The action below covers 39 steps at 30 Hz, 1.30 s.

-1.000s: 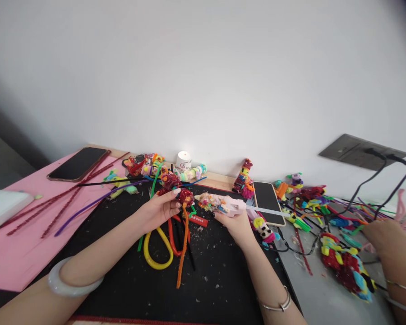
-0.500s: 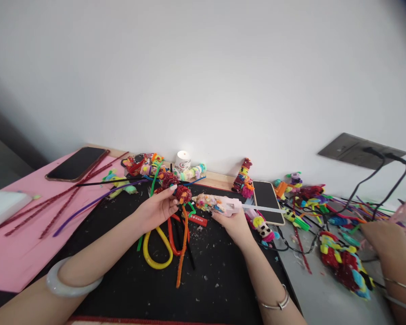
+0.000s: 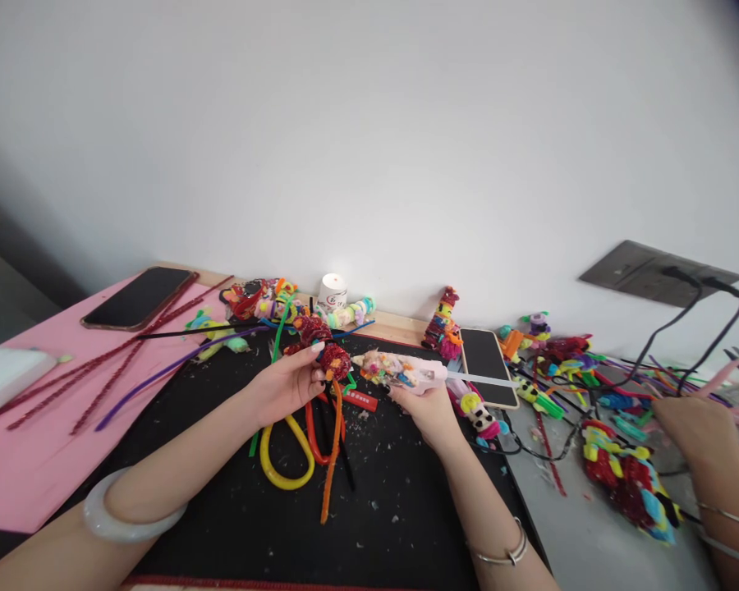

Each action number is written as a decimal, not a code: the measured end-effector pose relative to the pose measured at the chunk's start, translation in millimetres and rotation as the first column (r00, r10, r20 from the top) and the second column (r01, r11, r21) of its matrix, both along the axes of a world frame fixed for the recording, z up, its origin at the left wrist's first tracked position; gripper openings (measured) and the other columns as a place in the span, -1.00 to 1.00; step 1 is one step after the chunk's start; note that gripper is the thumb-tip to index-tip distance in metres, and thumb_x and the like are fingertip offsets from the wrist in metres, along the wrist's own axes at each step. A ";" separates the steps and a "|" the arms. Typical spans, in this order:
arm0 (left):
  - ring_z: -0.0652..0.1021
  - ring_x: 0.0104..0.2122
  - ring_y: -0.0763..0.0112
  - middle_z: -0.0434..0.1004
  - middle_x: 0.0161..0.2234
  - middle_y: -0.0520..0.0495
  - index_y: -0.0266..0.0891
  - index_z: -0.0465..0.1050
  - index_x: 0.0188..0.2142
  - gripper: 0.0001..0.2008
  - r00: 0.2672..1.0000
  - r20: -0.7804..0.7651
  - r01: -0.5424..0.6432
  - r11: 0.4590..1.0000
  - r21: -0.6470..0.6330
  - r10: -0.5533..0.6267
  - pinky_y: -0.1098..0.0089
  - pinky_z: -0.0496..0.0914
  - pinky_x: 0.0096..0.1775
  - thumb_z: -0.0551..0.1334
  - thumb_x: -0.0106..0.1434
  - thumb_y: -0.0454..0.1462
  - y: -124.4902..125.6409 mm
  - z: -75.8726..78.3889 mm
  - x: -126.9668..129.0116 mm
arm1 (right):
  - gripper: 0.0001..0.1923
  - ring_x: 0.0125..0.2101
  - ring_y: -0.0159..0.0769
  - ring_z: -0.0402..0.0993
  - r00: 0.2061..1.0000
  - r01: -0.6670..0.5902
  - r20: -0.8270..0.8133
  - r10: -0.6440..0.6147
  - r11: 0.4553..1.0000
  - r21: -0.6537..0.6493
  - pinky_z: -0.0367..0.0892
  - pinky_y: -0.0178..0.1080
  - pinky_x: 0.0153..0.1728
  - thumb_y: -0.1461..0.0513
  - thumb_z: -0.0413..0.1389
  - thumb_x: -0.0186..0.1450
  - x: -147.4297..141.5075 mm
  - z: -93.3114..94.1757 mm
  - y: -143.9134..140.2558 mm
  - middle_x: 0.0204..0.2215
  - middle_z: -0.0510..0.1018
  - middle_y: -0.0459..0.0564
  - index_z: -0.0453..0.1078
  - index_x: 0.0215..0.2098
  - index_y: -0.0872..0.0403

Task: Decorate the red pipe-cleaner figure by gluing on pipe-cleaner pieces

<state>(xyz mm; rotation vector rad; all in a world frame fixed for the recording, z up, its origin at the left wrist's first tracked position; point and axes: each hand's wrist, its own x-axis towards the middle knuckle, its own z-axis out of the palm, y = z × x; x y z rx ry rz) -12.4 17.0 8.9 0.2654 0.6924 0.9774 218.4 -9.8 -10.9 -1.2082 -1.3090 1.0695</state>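
My left hand [image 3: 286, 384] pinches a dark red fuzzy pipe-cleaner ball [image 3: 334, 360] with an orange stem [image 3: 332, 451] hanging down over the black mat [image 3: 234, 501]. My right hand [image 3: 427, 408] grips a pink glue gun [image 3: 406, 373] covered in colourful stickers, a white glue stick [image 3: 484, 380] poking out of its back. The gun's nozzle points left and sits just beside the red ball.
Yellow, red and green pipe cleaners [image 3: 289, 451] lie looped on the mat. Two phones [image 3: 140, 297] [image 3: 488, 357], a candle [image 3: 333, 290] and pipe-cleaner figures [image 3: 443, 325] line the back. Another person's hand [image 3: 695, 427] works at right among more craft pieces [image 3: 628, 480]; cables [image 3: 683, 328] run to a wall socket.
My hands stayed nearly still; the glue gun's nozzle edged slightly closer to the red ball. The other person's hand shifted a little at the right edge.
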 end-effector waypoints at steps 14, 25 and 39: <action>0.49 -0.71 0.57 0.55 -0.59 -0.03 -0.32 0.45 -0.46 -0.74 0.999 0.038 -0.014 1.000 -0.014 0.014 0.57 0.48 -0.59 0.08 0.32 -0.44 0.7 3.6 -2.3 | -0.57 -0.21 -0.09 0.55 0.999 0.042 0.005 -0.042 0.998 -0.053 0.43 -0.06 -0.13 0.21 0.34 -0.08 -4.1 7.2 -2.1 -0.25 0.63 0.04 0.41 -0.24 0.09; 0.47 -0.71 0.59 0.50 -0.62 0.01 -0.31 0.45 -0.45 -0.80 0.999 0.034 -0.041 0.999 -0.009 0.041 0.59 0.48 -0.58 0.16 0.31 -0.35 0.4 6.7 -1.0 | -0.69 -0.23 -0.13 0.54 0.995 -0.059 0.077 0.059 0.998 0.002 0.44 -0.11 -0.17 0.20 0.31 0.00 -5.0 6.9 -3.2 -0.29 0.62 0.01 0.44 -0.28 0.07; 0.51 -0.66 0.54 0.47 -0.64 -0.02 -0.32 0.42 -0.50 -0.72 0.996 0.054 -0.070 0.997 -0.032 0.072 0.54 0.52 -0.53 0.07 0.33 -0.40 0.3 7.1 0.6 | -0.66 -0.21 -0.09 0.55 0.996 0.075 0.043 -0.075 0.997 -0.002 0.42 -0.06 -0.12 0.21 0.28 -0.02 -9.5 9.4 -3.1 -0.24 0.63 0.06 0.45 -0.26 0.09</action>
